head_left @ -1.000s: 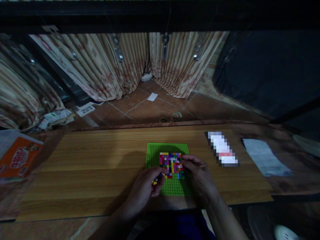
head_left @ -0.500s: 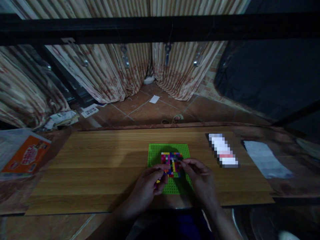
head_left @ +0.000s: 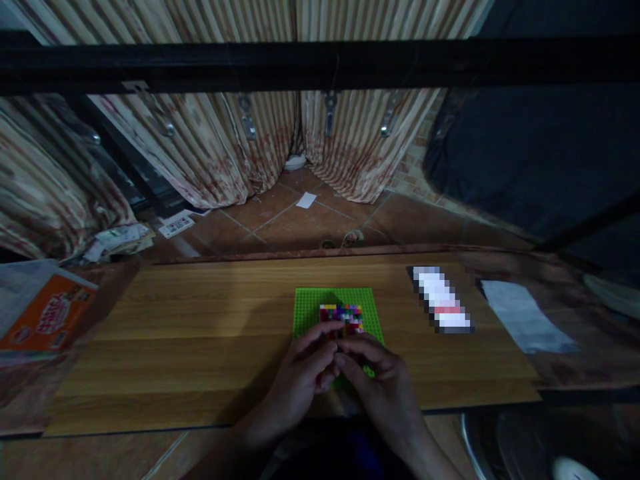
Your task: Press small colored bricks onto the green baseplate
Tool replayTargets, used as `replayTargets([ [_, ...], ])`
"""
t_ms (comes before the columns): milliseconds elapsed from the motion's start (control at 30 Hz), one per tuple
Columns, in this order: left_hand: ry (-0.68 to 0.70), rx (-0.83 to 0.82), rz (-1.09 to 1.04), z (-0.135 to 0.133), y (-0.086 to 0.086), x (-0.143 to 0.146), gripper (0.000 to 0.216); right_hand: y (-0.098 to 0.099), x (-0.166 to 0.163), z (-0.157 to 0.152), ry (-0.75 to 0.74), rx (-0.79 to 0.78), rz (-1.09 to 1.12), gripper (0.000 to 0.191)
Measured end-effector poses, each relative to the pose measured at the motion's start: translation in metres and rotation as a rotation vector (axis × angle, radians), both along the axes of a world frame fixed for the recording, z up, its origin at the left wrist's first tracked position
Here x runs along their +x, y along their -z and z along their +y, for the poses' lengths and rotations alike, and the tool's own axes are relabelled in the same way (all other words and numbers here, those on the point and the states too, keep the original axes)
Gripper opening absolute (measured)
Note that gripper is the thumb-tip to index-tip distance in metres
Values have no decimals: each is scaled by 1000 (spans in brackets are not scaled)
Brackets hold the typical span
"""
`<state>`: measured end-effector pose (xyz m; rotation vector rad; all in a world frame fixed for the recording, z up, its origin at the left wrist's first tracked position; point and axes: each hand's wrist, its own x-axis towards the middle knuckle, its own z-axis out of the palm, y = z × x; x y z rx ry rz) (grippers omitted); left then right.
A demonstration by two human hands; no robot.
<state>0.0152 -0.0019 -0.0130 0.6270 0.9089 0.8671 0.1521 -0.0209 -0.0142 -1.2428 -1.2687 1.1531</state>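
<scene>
Head camera: it looks down at a wooden table (head_left: 175,333) in a dim room.
Green plate: a flat green plate (head_left: 313,310) with bumps lies on the table, in the middle and close to the person.
Little bricks: a patch of little bricks (head_left: 343,315) in many colours sits on the far half of the green plate. Its near edge is hidden by the hands.
Left hand: the left hand (head_left: 300,377) is over the near left part of the green plate. Its fingers (head_left: 320,343) are bent and point to the right.
Right hand: the right hand (head_left: 383,387) is over the near right part of the green plate. Its fingers (head_left: 357,350) are bent too, and their tips meet the left fingertips.
What the hands hold: it is too dark and small to tell if a brick is pinched between the fingertips.
Right side of the table: a blurry white thing (head_left: 443,307) lies there, and a pale sheet (head_left: 525,323) lies farther right.
Left side: an orange box (head_left: 43,320) rests by the table's edge.
Behind the table: striped curtains (head_left: 200,147) hang down to a brown tiled floor (head_left: 280,223).
Top: a black bar (head_left: 320,63) runs across.
</scene>
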Motion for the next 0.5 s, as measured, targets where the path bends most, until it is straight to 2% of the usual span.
replayTargets([
  [200, 39, 56, -3, 0, 8, 1, 47, 7, 6, 1, 4, 17, -62, 15],
  [367, -45, -53, 85, 1, 8, -4, 46, 13, 26, 21, 128, 186, -493, 20],
  [500, -124, -156, 132, 3, 7, -8, 48, 16, 34, 36, 112, 317, -820, 24],
])
